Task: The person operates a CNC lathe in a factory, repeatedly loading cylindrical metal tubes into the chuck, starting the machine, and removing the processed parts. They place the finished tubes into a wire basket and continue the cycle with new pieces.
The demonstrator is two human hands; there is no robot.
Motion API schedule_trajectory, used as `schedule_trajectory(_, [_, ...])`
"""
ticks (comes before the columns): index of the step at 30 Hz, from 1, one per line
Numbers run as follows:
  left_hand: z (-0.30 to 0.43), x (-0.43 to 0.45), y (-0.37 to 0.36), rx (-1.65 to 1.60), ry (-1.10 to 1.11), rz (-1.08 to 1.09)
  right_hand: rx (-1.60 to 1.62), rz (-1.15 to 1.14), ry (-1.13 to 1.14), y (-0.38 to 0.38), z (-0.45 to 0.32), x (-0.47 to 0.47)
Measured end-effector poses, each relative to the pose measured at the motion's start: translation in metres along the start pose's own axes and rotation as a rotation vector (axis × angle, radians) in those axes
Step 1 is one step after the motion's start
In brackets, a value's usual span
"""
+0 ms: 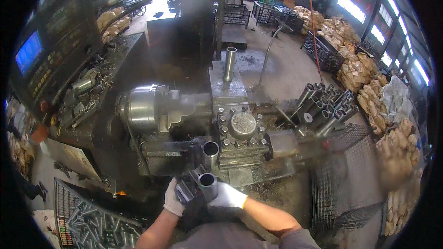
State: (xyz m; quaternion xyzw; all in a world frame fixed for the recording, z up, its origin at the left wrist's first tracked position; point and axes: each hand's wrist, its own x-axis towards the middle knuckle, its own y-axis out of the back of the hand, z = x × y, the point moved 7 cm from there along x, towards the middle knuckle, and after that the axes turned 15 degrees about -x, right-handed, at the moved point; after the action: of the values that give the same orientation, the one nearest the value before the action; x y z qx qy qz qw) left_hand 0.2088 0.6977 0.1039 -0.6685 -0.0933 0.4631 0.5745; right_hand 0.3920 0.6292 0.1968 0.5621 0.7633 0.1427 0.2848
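My left hand (174, 199), in a white knit glove, grips a dark metal piece (184, 192) with a bright edge, perhaps a half sleeve. In my gloved right hand (226, 196) is a short steel tube (209, 188), its open end tilted up towards me. A curved metal piece (198, 171) shows just beyond, between the hands; what supports it is hidden. Farther forward a second steel tube (211, 155) stands upright beside the lathe's square tool post (243, 124). To the left of the post sits the lathe chuck (143, 108).
Another tube (229, 64) stands on the cross slide. A cluster of tubes (323, 105) rises at the right end of the lathe. A wire-mesh bin (64, 204) of cut tubes is at lower left, and a mesh cage (325, 193) at right. The control panel (52, 45) borders the left.
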Motion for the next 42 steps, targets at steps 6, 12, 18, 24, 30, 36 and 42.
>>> schedule_trajectory(6, [-0.005,-0.005,-0.126,1.436,-0.714,-0.058,-0.185,0.488,-0.201,0.085,0.078,-0.041])
schedule_trajectory(12, [-0.001,0.034,-0.165,1.587,-1.088,-0.237,-0.789,0.242,-0.58,0.074,0.078,-0.071])
schedule_trajectory(18, [0.086,0.021,-0.115,0.729,-0.683,-0.178,-0.519,0.346,0.068,-0.022,-0.018,0.006])
schedule_trajectory(24, [0.093,-0.003,-0.09,0.041,-0.216,-0.283,-0.771,0.451,-0.067,-0.024,0.001,0.074])
schedule_trajectory(30, [0.074,0.019,-0.057,0.004,-0.228,-0.139,-0.049,0.355,0.065,0.035,-0.024,0.072])
schedule_trajectory(36, [0.016,-0.004,-0.154,0.237,-0.133,-0.398,0.233,0.169,-0.168,0.035,-0.068,0.064])
schedule_trajectory(42, [0.036,0.107,-0.077,1.16,-0.439,-0.128,-0.56,0.431,0.294,0.183,-0.19,0.045])
